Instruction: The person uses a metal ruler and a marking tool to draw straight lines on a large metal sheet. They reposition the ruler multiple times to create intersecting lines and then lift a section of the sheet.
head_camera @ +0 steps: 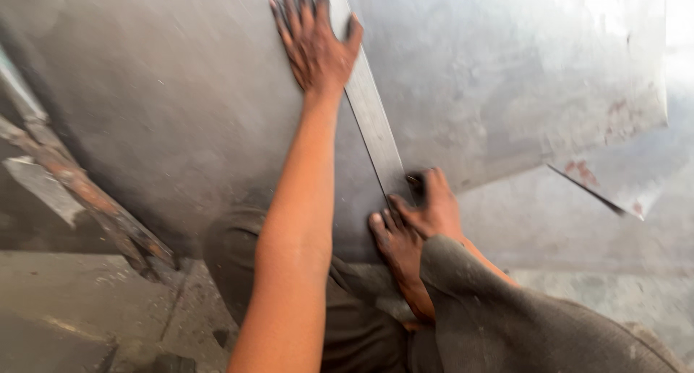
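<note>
Left hand (316, 44) flat, fingers spread, pressing steel strip (372, 113) onto metal sheet (181, 105); right hand (434, 203) clenched at strip's near end (contents unclear).

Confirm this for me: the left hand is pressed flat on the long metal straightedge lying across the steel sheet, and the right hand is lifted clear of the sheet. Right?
Not quite. The head view shows the right hand down at the near end of the straightedge, on the steel sheet, not lifted clear. The left hand is indeed pressed flat on the straightedge.
</note>
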A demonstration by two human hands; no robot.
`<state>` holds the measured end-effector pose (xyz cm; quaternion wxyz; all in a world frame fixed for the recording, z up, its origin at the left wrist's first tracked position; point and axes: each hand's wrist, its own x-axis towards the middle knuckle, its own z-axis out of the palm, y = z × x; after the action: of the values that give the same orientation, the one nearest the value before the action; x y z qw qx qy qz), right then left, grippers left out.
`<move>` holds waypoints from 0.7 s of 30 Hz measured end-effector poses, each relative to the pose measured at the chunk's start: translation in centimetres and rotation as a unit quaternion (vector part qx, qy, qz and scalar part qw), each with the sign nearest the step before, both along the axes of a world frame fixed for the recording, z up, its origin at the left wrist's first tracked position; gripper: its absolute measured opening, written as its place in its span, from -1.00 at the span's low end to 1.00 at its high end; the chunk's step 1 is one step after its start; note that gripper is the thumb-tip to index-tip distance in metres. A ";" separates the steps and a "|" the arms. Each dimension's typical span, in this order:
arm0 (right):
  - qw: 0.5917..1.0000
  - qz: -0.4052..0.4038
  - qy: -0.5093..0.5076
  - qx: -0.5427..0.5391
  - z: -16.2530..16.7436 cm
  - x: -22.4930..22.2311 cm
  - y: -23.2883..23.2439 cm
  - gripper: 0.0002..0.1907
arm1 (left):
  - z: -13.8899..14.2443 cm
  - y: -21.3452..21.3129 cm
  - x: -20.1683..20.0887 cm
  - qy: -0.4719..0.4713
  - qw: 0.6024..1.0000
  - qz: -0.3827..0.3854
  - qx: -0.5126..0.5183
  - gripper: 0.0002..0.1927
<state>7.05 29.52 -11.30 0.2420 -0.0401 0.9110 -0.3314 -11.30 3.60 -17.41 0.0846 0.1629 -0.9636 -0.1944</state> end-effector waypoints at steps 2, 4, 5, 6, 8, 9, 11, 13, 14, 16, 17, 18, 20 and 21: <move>0.997 -0.054 0.023 -0.054 0.0 -2.1 0.7 -0.61 | 0.4 -0.1 -0.1 0.018 1.000 0.000 -0.018 -0.23; 0.988 -0.065 0.081 -0.110 0.0 -5.7 1.5 -0.76 | 0.8 0.0 -0.2 0.014 1.000 0.003 -0.023 -0.21; 0.981 -0.048 0.130 -0.137 -0.3 -8.3 1.6 -0.80 | 0.9 0.0 -0.3 0.002 1.000 0.006 -0.017 -0.20; 0.978 -0.039 0.149 -0.139 -0.4 -10.7 1.6 -0.76 | 1.1 0.1 -0.4 -0.010 1.000 0.009 -0.010 -0.19; 0.972 -0.004 0.200 -0.125 -0.8 -16.5 0.8 -0.75 | 1.4 0.2 -0.5 -0.010 1.000 0.011 -0.004 -0.19; 0.967 0.021 0.230 -0.109 -0.9 -19.4 0.0 -0.80 | 1.5 0.3 -0.6 -0.012 1.000 0.014 0.000 -0.19; 0.965 0.026 0.168 -0.201 -1.3 -25.0 -2.8 -0.86 | 1.7 0.2 -0.7 -0.022 1.000 0.013 -0.002 -0.19; 0.981 0.044 0.137 -0.127 -1.3 -29.8 -6.1 -0.76 | 1.9 0.2 -0.9 -0.032 0.999 0.015 -0.004 -0.20; 0.974 0.091 0.190 -0.082 -1.3 -31.8 -8.1 -0.72 | 2.0 0.1 -1.0 -0.040 0.999 0.018 -0.006 -0.20; 0.956 0.153 0.248 -0.018 -0.9 -35.0 -11.7 -0.65 | 2.2 0.0 -1.1 -0.053 0.998 0.021 -0.009 -0.20; 0.952 0.169 0.254 0.000 -0.6 -36.1 -13.5 -0.64 | 2.3 0.0 -1.2 -0.058 0.998 0.021 -0.010 -0.20; 0.948 0.184 0.261 0.018 -0.3 -37.2 -15.1 -0.62 | 2.4 -0.1 -1.3 -0.064 0.998 0.021 -0.012 -0.20; 0.927 0.211 0.308 0.012 0.4 -38.9 -18.0 -0.71 | 2.5 -0.1 -1.5 -0.051 0.998 0.017 -0.016 -0.22; 0.917 0.226 0.327 0.010 0.6 -39.4 -19.2 -0.75 | 2.5 -0.1 -1.6 -0.049 0.999 0.016 -0.016 -0.22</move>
<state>-32.33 10.34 -10.73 -0.0009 -0.3486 0.9092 -0.2275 -12.88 3.52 -14.91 0.0433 0.1858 -0.9669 -0.1696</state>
